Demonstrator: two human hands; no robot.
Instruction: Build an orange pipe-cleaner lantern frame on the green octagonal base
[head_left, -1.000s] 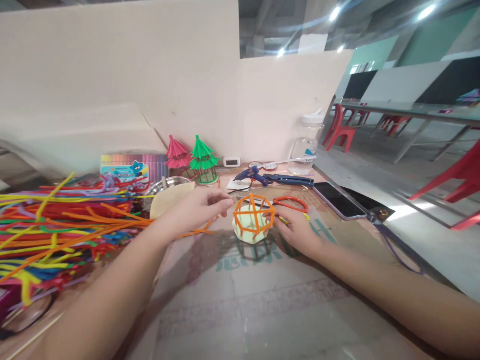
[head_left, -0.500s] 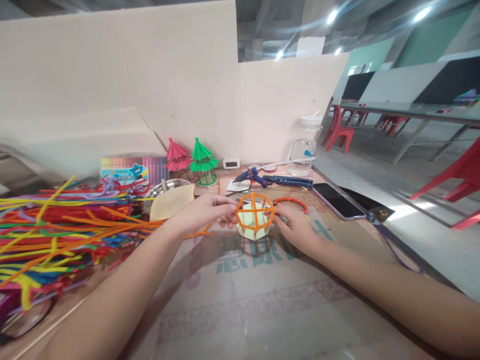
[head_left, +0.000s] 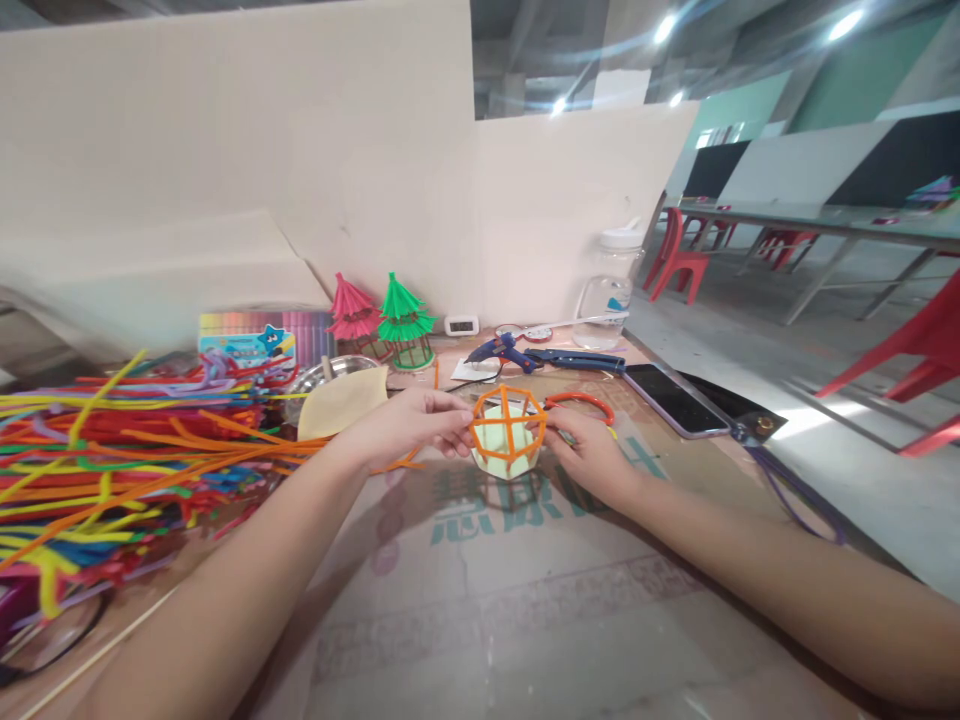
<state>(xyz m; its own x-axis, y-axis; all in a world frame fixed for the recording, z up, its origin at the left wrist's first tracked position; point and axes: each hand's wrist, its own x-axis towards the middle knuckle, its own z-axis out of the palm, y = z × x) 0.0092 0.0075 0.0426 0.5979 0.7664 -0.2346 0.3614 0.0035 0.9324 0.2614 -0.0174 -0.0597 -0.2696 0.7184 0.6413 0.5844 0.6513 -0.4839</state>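
An orange frame [head_left: 509, 422] with crossing spokes on top stands upright at the centre, with a pale green base [head_left: 506, 466] under it. My left hand [head_left: 427, 425] pinches its left edge between thumb and fingers. At its right edge, my right hand [head_left: 581, 445] grips the rim with closed fingertips. Red-orange handles [head_left: 585, 402], partly hidden, lie just behind my right hand. Behind the frame, a blue glue gun [head_left: 504, 350] rests near a white card [head_left: 474, 371].
Colourful fuzzy stems [head_left: 135, 460] cover the left side. Pink [head_left: 351, 312] and green [head_left: 406, 318] pagoda models stand at the back, near a metal bowl [head_left: 345, 366]. At right are a clear bottle [head_left: 602, 300], a phone [head_left: 675, 401] and blue-handled pliers [head_left: 577, 360].
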